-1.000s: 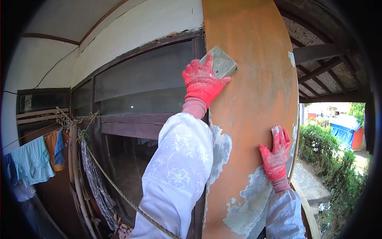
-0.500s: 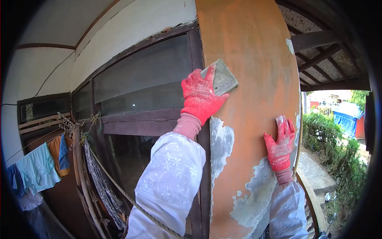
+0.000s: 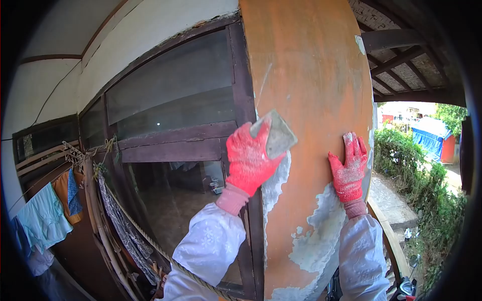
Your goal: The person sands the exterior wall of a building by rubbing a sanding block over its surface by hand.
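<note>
My left hand [image 3: 251, 158], in a dusty red glove, is closed around a flat grey-green block [image 3: 277, 138]. The block lies against the left part of an orange wall [image 3: 311, 90], near the dark window frame. Grey patches [image 3: 314, 241] show where paint is gone, and a pale scratch runs above the block. Lower and to the right, my right hand [image 3: 349, 173], also in a dusty red glove, rests on the wall with its fingers up and thumb apart, holding nothing.
A dark-framed window [image 3: 173, 105] is left of the wall. Clothes [image 3: 45, 215] hang at the far left beside wooden poles [image 3: 103, 226]. A rope [image 3: 150, 241] crosses below my left arm. Bushes [image 3: 411, 165] and a blue tarp [image 3: 428, 144] are outside at right.
My left hand has moved down along the wall with the block. My right hand stays on about the same spot of the wall. The view has shifted somewhat.
</note>
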